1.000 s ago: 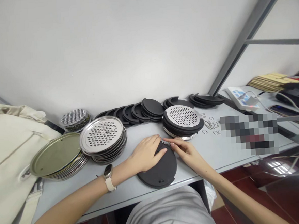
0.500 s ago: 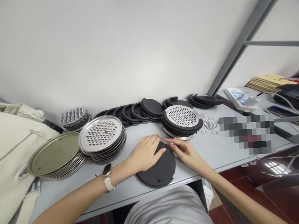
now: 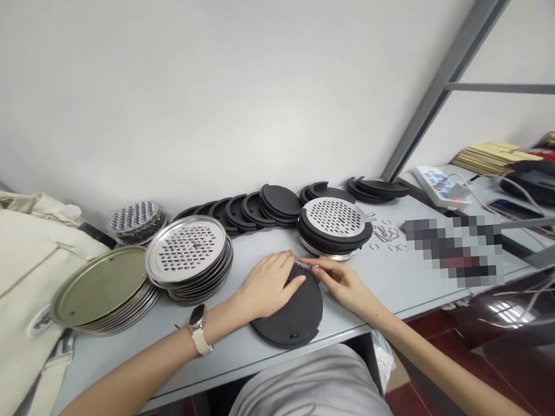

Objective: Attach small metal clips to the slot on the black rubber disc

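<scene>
A round black disc lies on the table in front of me, with a small slot near its front edge and a notch at its front right. My left hand rests flat across its upper left part, fingers stretched toward the far edge and thumb out. At that far edge my right hand pinches a small silver metal piece, whose exact shape is too small to make out. Just beyond stands a stack of black rimmed discs topped by a perforated metal plate. Loose metal rings lie beside that stack.
Perforated metal plates are stacked at left, beside olive-green round trays. Black notched discs line the wall. A cream bag sits far left. A grey metal post and cables stand at right.
Both hands stay at the far edge of the black disc, the right one still pinching the metal piece. The view has shifted slightly; little else differs.
</scene>
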The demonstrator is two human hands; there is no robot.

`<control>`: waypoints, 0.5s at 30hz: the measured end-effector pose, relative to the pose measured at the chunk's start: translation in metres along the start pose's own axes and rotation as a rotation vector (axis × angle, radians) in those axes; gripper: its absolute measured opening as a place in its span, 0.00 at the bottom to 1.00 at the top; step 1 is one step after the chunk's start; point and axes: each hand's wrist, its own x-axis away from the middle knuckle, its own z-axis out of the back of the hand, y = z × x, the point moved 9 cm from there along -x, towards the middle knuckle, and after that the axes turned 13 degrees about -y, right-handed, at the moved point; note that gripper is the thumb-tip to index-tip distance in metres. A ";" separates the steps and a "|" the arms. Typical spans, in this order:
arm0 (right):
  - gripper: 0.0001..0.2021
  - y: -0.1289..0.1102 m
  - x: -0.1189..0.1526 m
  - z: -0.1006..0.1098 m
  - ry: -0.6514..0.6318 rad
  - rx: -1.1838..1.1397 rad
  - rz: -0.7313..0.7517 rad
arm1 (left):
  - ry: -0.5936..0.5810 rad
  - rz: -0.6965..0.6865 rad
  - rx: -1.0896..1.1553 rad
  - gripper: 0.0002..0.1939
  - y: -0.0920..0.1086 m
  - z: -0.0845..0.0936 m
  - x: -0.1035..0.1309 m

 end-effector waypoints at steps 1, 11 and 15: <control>0.18 0.000 0.000 0.000 0.000 0.004 -0.001 | 0.001 0.001 -0.001 0.22 0.000 0.000 0.000; 0.18 -0.005 0.000 -0.001 0.007 0.022 0.001 | 0.005 0.003 -0.010 0.23 -0.001 -0.001 0.000; 0.18 -0.007 0.000 -0.001 0.012 0.026 0.000 | 0.011 0.001 0.006 0.22 -0.001 0.001 0.001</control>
